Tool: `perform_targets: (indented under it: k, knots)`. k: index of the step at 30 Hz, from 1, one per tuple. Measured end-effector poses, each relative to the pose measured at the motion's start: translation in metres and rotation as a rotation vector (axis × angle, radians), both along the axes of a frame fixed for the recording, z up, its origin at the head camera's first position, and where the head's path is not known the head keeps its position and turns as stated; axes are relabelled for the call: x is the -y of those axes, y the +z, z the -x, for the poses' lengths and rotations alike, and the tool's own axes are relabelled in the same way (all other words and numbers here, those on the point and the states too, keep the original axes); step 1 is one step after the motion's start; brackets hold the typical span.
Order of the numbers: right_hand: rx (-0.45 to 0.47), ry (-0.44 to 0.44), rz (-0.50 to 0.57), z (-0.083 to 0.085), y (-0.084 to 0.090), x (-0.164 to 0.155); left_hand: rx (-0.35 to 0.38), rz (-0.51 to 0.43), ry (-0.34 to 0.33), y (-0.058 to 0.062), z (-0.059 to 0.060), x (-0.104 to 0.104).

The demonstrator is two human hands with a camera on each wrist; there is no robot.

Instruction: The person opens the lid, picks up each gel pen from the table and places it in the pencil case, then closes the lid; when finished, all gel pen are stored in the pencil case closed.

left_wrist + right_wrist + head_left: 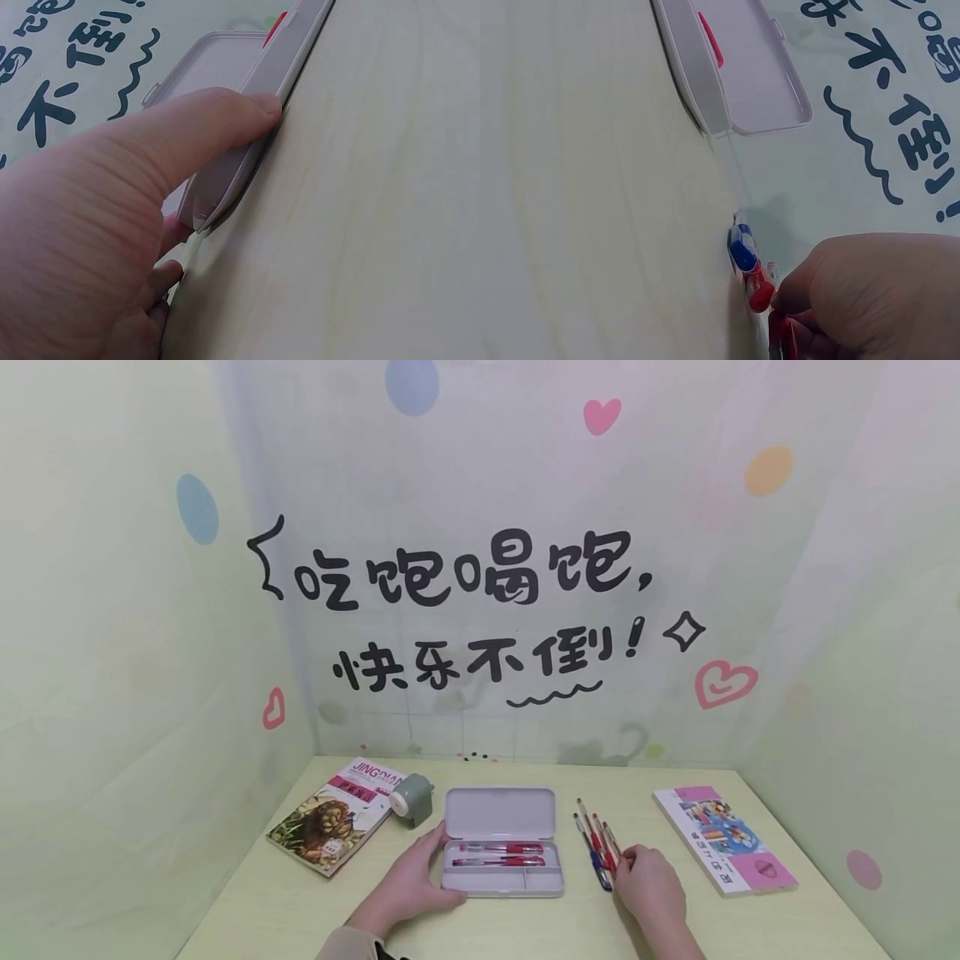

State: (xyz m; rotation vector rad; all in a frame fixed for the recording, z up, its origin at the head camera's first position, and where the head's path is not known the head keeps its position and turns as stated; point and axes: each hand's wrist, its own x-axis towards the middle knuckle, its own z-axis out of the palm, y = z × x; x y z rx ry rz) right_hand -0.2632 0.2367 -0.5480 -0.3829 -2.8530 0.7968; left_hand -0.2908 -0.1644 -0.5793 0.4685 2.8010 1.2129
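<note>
An open pale lilac pencil case (500, 814) lies on the table, its lid tipped back. Two red-capped pens (498, 862) rest in its rear compartment. My left hand (408, 881) grips the case's left end, thumb along the front wall and fingers around the back corner, as the left wrist view (217, 127) shows. To the right of the case lie a blue-capped pen (598, 867) and several red ones, side by side. My right hand (654, 885) pinches a red pen (780, 334) at the right side of that group between thumb and fingertips.
A picture book (330, 818) with a lion cover lies at the back left, a grey-green pencil sharpener (416, 797) beside it. A pink and white book (723, 839) lies on the right. Printed fabric walls (480, 727) enclose the table (262, 918).
</note>
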Motion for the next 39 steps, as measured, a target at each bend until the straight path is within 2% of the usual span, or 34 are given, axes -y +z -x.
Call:
perform_targets:
  k: [5,9,14,19,27,32,36,39]
  knots:
    - [-0.024,-0.008,-0.024,0.003,0.001,0.004,0.0,0.001,0.002,0.0,0.0,0.0]
    - [-0.103,0.025,-0.054,0.002,0.006,0.012,-0.003,-0.001,0.0,0.001,-0.001,0.0]
    - [-0.251,0.104,-0.071,-0.001,0.011,0.027,0.007,-0.003,0.0,0.002,-0.002,-0.001]
    - [-0.384,0.209,-0.143,0.002,0.012,0.046,0.013,-0.002,0.006,0.002,-0.002,-0.001]
    - [-0.498,0.352,-0.281,0.009,0.011,0.079,0.004,-0.004,0.003,0.003,-0.001,0.0]
    - [-0.497,0.433,-0.344,0.011,0.012,0.099,0.005,-0.009,0.006,0.005,-0.002,-0.001]
    - [-0.429,0.465,-0.319,0.011,0.015,0.113,0.013,-0.009,0.008,0.006,-0.002,-0.001]
    - [-0.412,0.482,-0.313,0.011,0.015,0.123,0.01,-0.001,0.008,0.008,-0.003,-0.001]
